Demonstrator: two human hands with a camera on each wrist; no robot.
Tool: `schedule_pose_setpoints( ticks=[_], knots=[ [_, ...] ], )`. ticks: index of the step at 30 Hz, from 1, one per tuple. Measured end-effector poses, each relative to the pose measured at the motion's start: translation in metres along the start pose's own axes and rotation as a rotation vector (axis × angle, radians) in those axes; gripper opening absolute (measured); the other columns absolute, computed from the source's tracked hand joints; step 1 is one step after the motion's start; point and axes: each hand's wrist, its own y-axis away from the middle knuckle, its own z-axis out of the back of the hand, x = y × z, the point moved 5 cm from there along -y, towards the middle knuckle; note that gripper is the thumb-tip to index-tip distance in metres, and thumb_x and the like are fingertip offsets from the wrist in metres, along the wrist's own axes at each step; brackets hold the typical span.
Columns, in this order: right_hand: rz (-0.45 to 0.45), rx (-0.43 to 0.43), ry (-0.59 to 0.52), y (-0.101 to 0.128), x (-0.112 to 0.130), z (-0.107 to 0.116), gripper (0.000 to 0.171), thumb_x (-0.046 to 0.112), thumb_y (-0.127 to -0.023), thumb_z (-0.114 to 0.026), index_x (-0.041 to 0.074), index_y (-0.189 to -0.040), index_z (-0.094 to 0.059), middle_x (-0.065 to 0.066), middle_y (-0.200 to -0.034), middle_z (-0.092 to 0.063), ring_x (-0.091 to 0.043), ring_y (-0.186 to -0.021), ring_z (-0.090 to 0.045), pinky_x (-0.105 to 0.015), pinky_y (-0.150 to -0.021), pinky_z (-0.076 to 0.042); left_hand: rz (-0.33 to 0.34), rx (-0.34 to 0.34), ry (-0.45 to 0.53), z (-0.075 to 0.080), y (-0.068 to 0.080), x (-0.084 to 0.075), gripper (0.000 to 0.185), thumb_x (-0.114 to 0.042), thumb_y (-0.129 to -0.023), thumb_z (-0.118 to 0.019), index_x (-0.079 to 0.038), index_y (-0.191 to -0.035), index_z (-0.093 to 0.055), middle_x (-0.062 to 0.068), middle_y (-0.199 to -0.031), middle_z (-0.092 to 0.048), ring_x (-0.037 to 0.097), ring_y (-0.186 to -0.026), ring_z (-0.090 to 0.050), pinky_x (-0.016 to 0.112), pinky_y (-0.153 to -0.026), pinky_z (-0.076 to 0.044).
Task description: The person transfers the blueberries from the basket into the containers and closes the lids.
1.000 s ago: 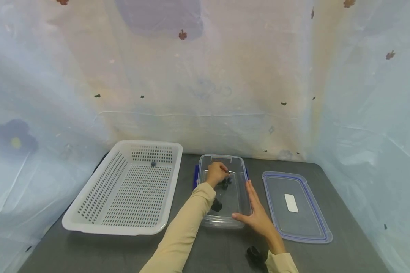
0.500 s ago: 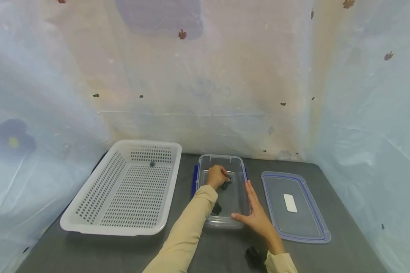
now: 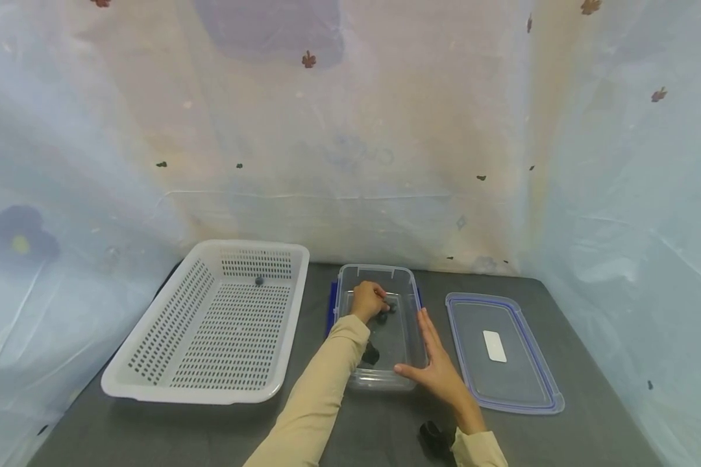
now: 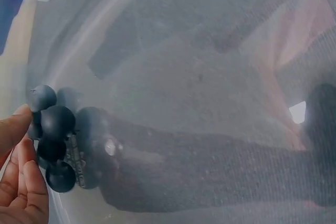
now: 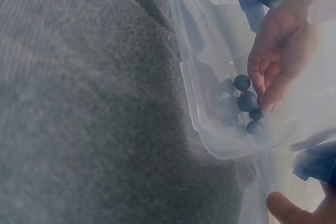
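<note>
**Left hand on the dark balls inside the clear box**

From my remote seat, the head view puts the clear plastic box just below the middle of the frame, on the grey table. My left hand is inside it, toward the box's upper end, fingers curled down onto a small cluster of dark balls. In the left wrist view those balls sit at the lower left of the frame, stacked close together, with my fingertips pressed against them from the left edge; I read that as a pinch on the cluster, though how many balls are truly gripped I cannot tell. The right wrist view shows the same balls at centre right, in a corner of the box, with the left hand's fingers bent around them.

My right hand lies flat and relaxed, fingers straight, along the box's right wall toward its lower corner.

Left of the box, filling the lower left of the head view, stands a white perforated basket with one dark ball near its far wall. To the right of the box lies a blue-rimmed lid, flat on the table
</note>
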Motion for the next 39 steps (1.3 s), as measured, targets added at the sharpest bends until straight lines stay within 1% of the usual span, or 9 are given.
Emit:
schedule_pose_setpoints(
  ticks=[5,7,12,16,21,25,28,34,39],
  knots=[
    [0.004,0.001,0.008,0.0,-0.001,-0.002,0.111,0.024,-0.074,-0.083,0.004,-0.155,-0.01,-0.01,-0.161,-0.001,-0.04,-0.143,-0.006,-0.07,-0.103,-0.016,0.051,0.008,0.032,0.007,0.001,-0.005,0.022,0.003,-0.065,-0.086,0.0,-0.082,-0.073,0.006,-0.076,-0.07,0.027,-0.083,-0.063,0.036,-0.082,-0.049],
    [0.01,-0.005,0.013,0.0,-0.002,-0.002,0.111,0.023,-0.073,-0.084,0.003,-0.155,-0.01,-0.011,-0.161,-0.001,-0.041,-0.143,-0.007,-0.07,-0.103,-0.016,0.062,0.016,0.055,0.011,0.002,-0.009,0.02,0.002,-0.067,-0.085,0.0,-0.083,-0.073,0.007,-0.077,-0.07,0.026,-0.083,-0.063,0.035,-0.078,-0.051],
    [0.009,-0.009,0.005,0.001,-0.001,-0.001,0.111,0.022,-0.073,-0.084,0.003,-0.155,-0.01,-0.008,-0.161,-0.001,-0.041,-0.143,-0.006,-0.069,-0.104,-0.017,0.048,0.032,0.088,0.019,0.0,-0.016,0.014,-0.006,-0.075,-0.082,-0.001,-0.086,-0.074,0.007,-0.08,-0.071,0.023,-0.076,-0.065,0.03,-0.066,-0.052],
    [-0.003,-0.003,-0.005,0.001,-0.001,-0.001,0.111,0.022,-0.075,-0.083,0.005,-0.155,-0.01,-0.006,-0.162,0.0,-0.04,-0.144,-0.005,-0.069,-0.104,-0.016,0.039,0.046,0.119,0.026,-0.003,-0.017,0.016,-0.014,-0.08,-0.08,-0.002,-0.089,-0.074,0.007,-0.084,-0.071,0.022,-0.078,-0.064,0.032,-0.071,-0.052],
    [-0.004,-0.003,-0.01,0.001,-0.002,-0.001,0.11,0.022,-0.075,-0.083,0.006,-0.155,-0.01,-0.008,-0.162,0.0,-0.041,-0.143,-0.006,-0.069,-0.103,-0.017,0.037,0.106,0.226,0.035,-0.006,-0.02,0.02,-0.018,-0.085,-0.076,-0.002,-0.096,-0.072,0.007,-0.088,-0.069,0.022,-0.08,-0.064,0.035,-0.074,-0.053],
    [-0.013,0.0,-0.009,0.002,-0.002,-0.002,0.11,0.023,-0.074,-0.083,0.007,-0.156,-0.01,-0.006,-0.162,0.0,-0.039,-0.144,-0.005,-0.07,-0.103,-0.016,0.036,0.195,0.349,0.042,-0.007,-0.024,0.025,-0.019,-0.088,-0.073,0.0,-0.103,-0.069,0.01,-0.094,-0.067,0.033,-0.088,-0.065,0.045,-0.082,-0.052],
    [-0.013,0.002,-0.005,0.002,-0.002,-0.002,0.111,0.023,-0.074,-0.083,0.007,-0.156,-0.01,-0.006,-0.162,0.0,-0.039,-0.144,-0.005,-0.07,-0.103,-0.015,0.03,0.242,0.402,0.046,-0.008,-0.027,0.026,-0.021,-0.09,-0.071,-0.001,-0.107,-0.068,0.014,-0.098,-0.066,0.037,-0.092,-0.064,0.049,-0.085,-0.05],
    [-0.009,-0.004,-0.003,0.001,-0.002,-0.001,0.111,0.023,-0.073,-0.084,0.006,-0.156,-0.011,-0.007,-0.162,-0.001,-0.04,-0.144,-0.005,-0.07,-0.103,-0.016,-0.006,0.267,0.377,0.06,-0.011,-0.035,0.027,-0.027,-0.094,-0.066,-0.006,-0.111,-0.067,0.014,-0.104,-0.065,0.022,-0.084,-0.063,0.042,-0.08,-0.052],
    [-0.004,-0.006,0.003,0.001,-0.002,-0.001,0.111,0.023,-0.073,-0.084,0.005,-0.155,-0.011,-0.008,-0.161,-0.001,-0.041,-0.143,-0.005,-0.069,-0.104,-0.016,-0.073,0.263,0.373,0.078,-0.01,-0.043,0.027,-0.029,-0.096,-0.062,-0.007,-0.112,-0.066,0.015,-0.108,-0.065,0.031,-0.095,-0.063,0.042,-0.083,-0.051]
  ],
)
